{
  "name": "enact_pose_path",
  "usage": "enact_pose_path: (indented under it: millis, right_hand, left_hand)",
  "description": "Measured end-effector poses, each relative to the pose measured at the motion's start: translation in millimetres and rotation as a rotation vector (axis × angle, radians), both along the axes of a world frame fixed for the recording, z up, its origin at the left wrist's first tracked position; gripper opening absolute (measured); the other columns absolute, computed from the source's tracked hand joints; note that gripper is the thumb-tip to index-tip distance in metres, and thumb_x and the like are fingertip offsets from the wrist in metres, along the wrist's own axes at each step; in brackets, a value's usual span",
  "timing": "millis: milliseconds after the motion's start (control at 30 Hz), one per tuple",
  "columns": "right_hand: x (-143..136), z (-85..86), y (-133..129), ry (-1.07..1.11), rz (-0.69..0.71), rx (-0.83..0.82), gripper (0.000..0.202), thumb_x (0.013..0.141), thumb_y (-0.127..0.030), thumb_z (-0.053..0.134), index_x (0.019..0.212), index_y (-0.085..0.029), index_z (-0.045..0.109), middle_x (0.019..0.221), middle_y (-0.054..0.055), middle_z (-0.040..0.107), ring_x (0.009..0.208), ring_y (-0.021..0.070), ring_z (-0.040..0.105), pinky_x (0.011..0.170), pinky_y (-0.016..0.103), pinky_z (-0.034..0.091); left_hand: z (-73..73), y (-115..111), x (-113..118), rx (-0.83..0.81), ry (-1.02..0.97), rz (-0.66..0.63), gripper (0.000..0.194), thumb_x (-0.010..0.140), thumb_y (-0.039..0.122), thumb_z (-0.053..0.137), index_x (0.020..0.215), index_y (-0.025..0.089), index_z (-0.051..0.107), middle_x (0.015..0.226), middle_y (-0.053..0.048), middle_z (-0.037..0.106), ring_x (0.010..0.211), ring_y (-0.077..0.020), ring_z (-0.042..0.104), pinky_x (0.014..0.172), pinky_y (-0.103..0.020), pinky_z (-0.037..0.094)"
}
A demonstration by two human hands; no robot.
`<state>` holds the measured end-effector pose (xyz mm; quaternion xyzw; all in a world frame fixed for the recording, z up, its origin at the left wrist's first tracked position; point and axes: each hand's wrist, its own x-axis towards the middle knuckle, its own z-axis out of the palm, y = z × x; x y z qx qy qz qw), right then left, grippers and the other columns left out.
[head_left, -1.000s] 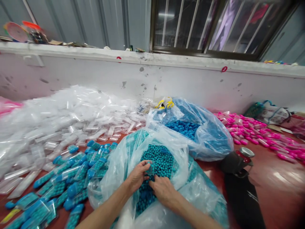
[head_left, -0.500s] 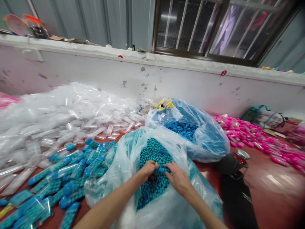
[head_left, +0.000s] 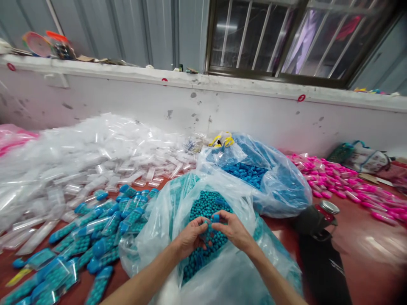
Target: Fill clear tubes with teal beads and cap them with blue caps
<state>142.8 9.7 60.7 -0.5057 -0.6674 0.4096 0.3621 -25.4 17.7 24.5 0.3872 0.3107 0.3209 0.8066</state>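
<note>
Since half a second ago, my right hand (head_left: 234, 231) has lifted a small blue piece (head_left: 216, 218) off the beads and brought it up close to my left hand (head_left: 190, 237). On my feed, the right thumb and forefinger pinch that piece, which sits at their tips, just right of the left fingertips. My left hand is curled with its thumb and fingers closed on a clear piece (head_left: 208, 229); teal shows at it, but the fingers hide too much for me to make out its shape.

Both hands are above the teal beads (head_left: 208, 202), which fill the mouth of a translucent bag (head_left: 243, 203) at the near centre. I see blue pieces (head_left: 246, 173) in a second bag (head_left: 286, 186) just beyond, slightly right. Near left on the red surface (head_left: 375, 250) lie bead-filled tubes (head_left: 100, 286) with blue ends, and a large heap of clear tubes (head_left: 104, 144) spreads farther left. A pink heap (head_left: 330, 173) lies far right, with a silver-lidded jar (head_left: 329, 207) nearer, right of the bags.
</note>
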Motion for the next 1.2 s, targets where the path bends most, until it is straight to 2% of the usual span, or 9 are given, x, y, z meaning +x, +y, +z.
enact_pose_path:
  millis: [100, 200, 300, 400, 567, 700, 967, 1067, 1200]
  right_hand:
    - [-3.6, -4.1, 3.3, 0.156, -0.018, -0.011, 0.023, 0.078, -0.035, 0.049, 0.087, -0.016, 0.059, 0.065, -0.002, 0.054, 0.06, 0.0123, 0.05, 0.059, 0.024, 0.042]
    - [-0.9, -6.0, -0.2, -0.004, -0.032, 0.041, 0.033, 0.084, -0.034, 0.042, 0.105, -0.015, 0.058, 0.062, -0.002, 0.053, 0.056, 0.0114, 0.047, 0.059, 0.024, 0.041]
    - [1.8, -4.0, -6.9, -0.147, 0.095, 0.031, 0.035, 0.085, -0.028, 0.039, 0.115, -0.018, 0.055, 0.065, -0.002, 0.056, 0.058, 0.0121, 0.05, 0.061, 0.025, 0.043]
    - [2.3, -0.9, -11.5, -0.191, 0.127, 0.065, 0.032, 0.084, -0.024, 0.042, 0.111, -0.02, 0.058, 0.074, 0.001, 0.062, 0.066, 0.0144, 0.057, 0.066, 0.027, 0.046]
    - [-2.2, -3.0, -19.5, -0.375, -0.007, 0.367, 0.032, 0.082, -0.016, 0.045, 0.11, -0.019, 0.059, 0.101, 0.009, 0.062, 0.094, 0.022, 0.057, 0.083, 0.037, 0.045]
    - [-8.8, -7.2, -26.4, -0.309, 0.026, 0.452, 0.032, 0.086, -0.016, 0.039, 0.112, -0.022, 0.057, 0.096, 0.008, 0.062, 0.087, 0.0172, 0.058, 0.077, 0.03, 0.048]
    - [-22.2, -6.9, -31.3, -0.145, -0.158, 0.475, 0.021, 0.083, -0.018, 0.047, 0.093, -0.021, 0.065, 0.084, 0.005, 0.064, 0.079, 0.0163, 0.059, 0.073, 0.028, 0.047]
    - [-21.5, -13.1, -31.5, -0.064, -0.194, 0.368, 0.019, 0.083, -0.023, 0.049, 0.091, -0.02, 0.066, 0.084, 0.005, 0.064, 0.079, 0.017, 0.059, 0.073, 0.029, 0.047]
    - [-16.6, -22.9, -27.9, 0.1, -0.226, 0.044, 0.032, 0.087, -0.034, 0.04, 0.105, -0.015, 0.058, 0.059, 0.0, 0.056, 0.051, 0.0131, 0.052, 0.049, 0.024, 0.044]
  left_hand:
    - [2.6, -4.3, 0.2, 0.012, -0.013, 0.02, 0.042, 0.069, 0.045, 0.064, 0.092, 0.019, 0.041, 0.068, 0.001, 0.059, 0.047, -0.0116, 0.058, 0.037, -0.017, 0.034]
    - [4.2, -7.3, -1.7, 0.055, -0.003, 0.049, 0.044, 0.067, 0.048, 0.065, 0.089, 0.018, 0.041, 0.065, 0.002, 0.059, 0.044, -0.0099, 0.056, 0.036, -0.016, 0.033]
    - [2.1, -10.0, -2.0, 0.15, 0.052, 0.057, 0.044, 0.067, 0.05, 0.063, 0.088, 0.017, 0.043, 0.067, 0.002, 0.058, 0.043, -0.0084, 0.055, 0.036, -0.016, 0.034]
    - [-0.6, -11.9, -0.2, 0.21, 0.148, 0.069, 0.045, 0.067, 0.052, 0.061, 0.091, 0.017, 0.044, 0.064, 0.004, 0.055, 0.04, -0.0079, 0.053, 0.033, -0.016, 0.033]
    - [3.0, -14.1, 2.2, 0.215, 0.223, 0.103, 0.052, 0.066, 0.054, 0.059, 0.099, 0.017, 0.041, 0.058, 0.007, 0.051, 0.035, -0.0082, 0.05, 0.03, -0.016, 0.032]
    - [7.3, -15.9, 0.3, 0.189, 0.183, 0.115, 0.059, 0.064, 0.056, 0.059, 0.103, 0.017, 0.041, 0.061, 0.005, 0.055, 0.035, -0.007, 0.049, 0.03, -0.015, 0.03]
    - [1.6, -18.1, -1.1, 0.176, 0.143, 0.179, 0.072, 0.063, 0.057, 0.061, 0.115, 0.014, 0.035, 0.057, 0.007, 0.051, 0.034, -0.0073, 0.048, 0.03, -0.016, 0.029]
    - [4.4, -19.6, -1.3, 0.177, 0.148, 0.177, 0.074, 0.063, 0.056, 0.062, 0.117, 0.014, 0.035, 0.057, 0.007, 0.051, 0.035, -0.0073, 0.048, 0.03, -0.016, 0.029]
    - [10.6, -21.2, -0.7, 0.208, 0.202, 0.16, 0.069, 0.065, 0.053, 0.061, 0.116, 0.013, 0.037, 0.058, 0.006, 0.052, 0.036, -0.0069, 0.048, 0.03, -0.016, 0.029]
